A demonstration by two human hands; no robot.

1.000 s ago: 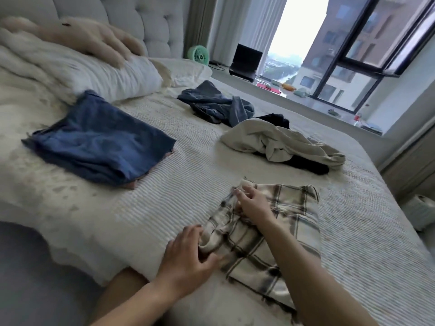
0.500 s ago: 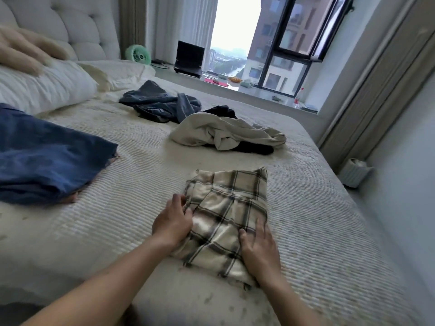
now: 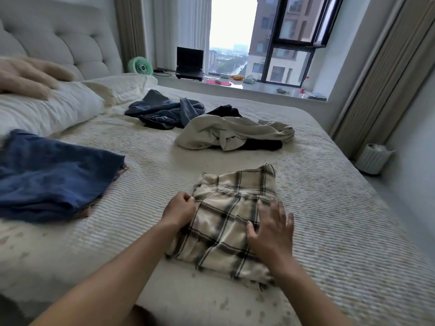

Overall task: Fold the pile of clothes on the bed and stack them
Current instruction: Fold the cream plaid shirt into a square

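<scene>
A folded cream plaid garment (image 3: 226,222) lies on the bed (image 3: 329,208) in front of me. My left hand (image 3: 180,211) pinches its left edge with curled fingers. My right hand (image 3: 270,234) lies flat with spread fingers on the garment's right half. A folded blue garment (image 3: 51,175) rests to the left. Farther back lie a crumpled cream garment (image 3: 233,132) over a black one (image 3: 263,145), and a rumpled dark blue garment (image 3: 164,110).
White pillows (image 3: 47,111) and a tufted headboard (image 3: 58,43) stand at the left. A green fan (image 3: 138,65) and a black laptop (image 3: 189,62) sit on the window ledge. A white ribbed bin (image 3: 373,158) stands on the floor right of the bed.
The view has swung right. My right hand moved from the garment's near edge up onto its right half, fingers spread. My left hand shifted to pinch the left edge.
</scene>
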